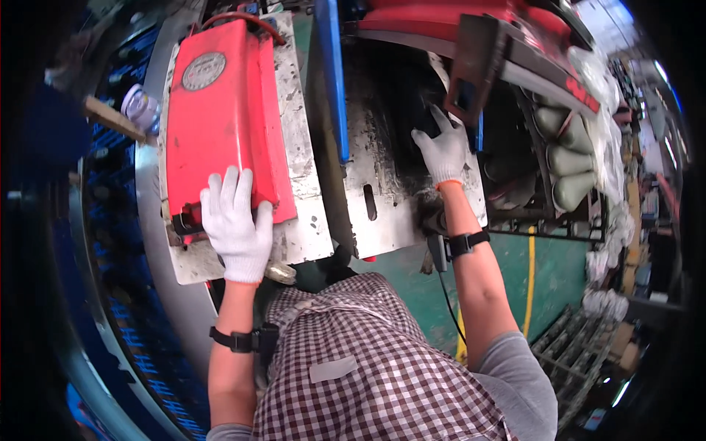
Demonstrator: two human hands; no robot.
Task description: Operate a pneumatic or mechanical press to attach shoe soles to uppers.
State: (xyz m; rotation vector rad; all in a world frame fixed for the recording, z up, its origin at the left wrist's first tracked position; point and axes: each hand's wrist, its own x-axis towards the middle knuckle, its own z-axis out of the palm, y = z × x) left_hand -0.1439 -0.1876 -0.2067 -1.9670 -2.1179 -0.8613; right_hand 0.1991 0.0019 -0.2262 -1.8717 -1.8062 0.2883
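The left grip lies flat, clasping nothing, on the red cover at left, while the right grip — spread, unclenched — rests by the black piece on the right plate, where the bracket beside it, if shifted, could pinch fingers.

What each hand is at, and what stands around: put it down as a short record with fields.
Left hand: white-gloved, laid flat with fingers extended on the near end of the red cover
Right hand: white-gloved, fingers spread at a black piece; contact unclear
Red cover: on a scuffed pale plate, round badge near its far end
Between hands: blue bar
Far right: rounded greenish objects on a rack
Clothing: checked apron, dark straps on both forearms
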